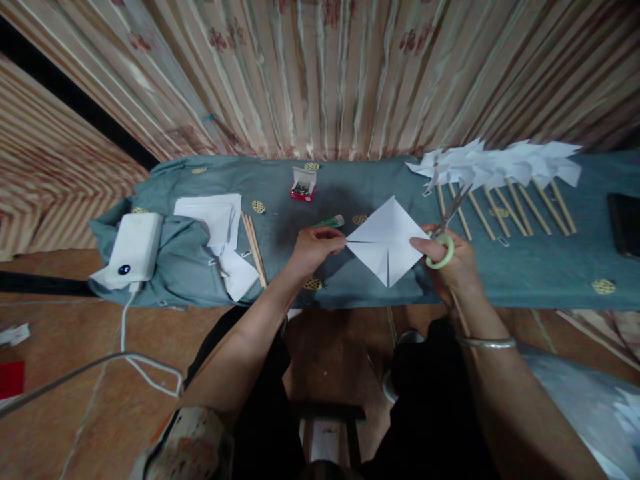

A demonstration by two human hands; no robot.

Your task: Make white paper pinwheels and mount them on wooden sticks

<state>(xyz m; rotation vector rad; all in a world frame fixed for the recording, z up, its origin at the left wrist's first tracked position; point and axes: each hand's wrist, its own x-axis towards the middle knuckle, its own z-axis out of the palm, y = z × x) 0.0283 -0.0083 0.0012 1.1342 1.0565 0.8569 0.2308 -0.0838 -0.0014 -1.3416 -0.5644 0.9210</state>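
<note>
A white paper square [384,233], turned like a diamond, is held above the cloth between both hands. Two slits show in it, one from the left corner and one from the near corner, both running toward the middle. My left hand [319,248] pinches the left corner between thumb and fingers. At the right corner, my right hand [453,263] grips the paper under its thumb. Scissors [440,248] with pale green handles are also in that hand, their blades pointing away and to the right. Just beyond my left hand lies a green glue stick [330,221].
White paper pinwheels [500,167] on wooden sticks lie in a row at the right. An open red box [303,187] of small metal pieces stands behind. Paper sheets [233,223], loose sticks [254,250] and a white power bank [135,247] with a cable are left. A dark object [625,223] sits far right.
</note>
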